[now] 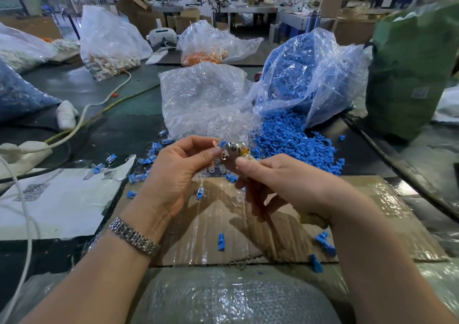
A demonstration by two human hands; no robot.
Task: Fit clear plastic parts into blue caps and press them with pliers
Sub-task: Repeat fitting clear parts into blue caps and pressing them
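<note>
Blue cap (pixel 222 143), small, is sitting at the metal head of the pliers (pixel 232 156), pinched there by the fingertips of the left hand (pixel 178 172) together with a clear plastic part (pixel 215 143) that is sticking out just beside it. The right hand (pixel 280 182) is gripping the pliers, thumb lying over the head and fingers curling round the handles below; whether the jaws are closed on the cap is not showing. A metal bracelet (pixel 135 236) is circling the left wrist. Both hands are hovering above a taped cardboard sheet (pixel 372 199) where a few loose caps are lying. Behind them a heap of blue caps (pixel 293 140) is spilling from an open clear bag (pixel 310 75), touching a second bag of clear parts (pixel 198 100). Finished blue-and-clear pieces (pixel 111 158) are scattering to the left, near a white sheet (pixel 62 199) carrying a blurred square code, unreadable. A green sack (pixel 412 63) is standing at right with a small label too blurred to read. An orange-filled bag (pixel 206 55) is lying farther back.
</note>
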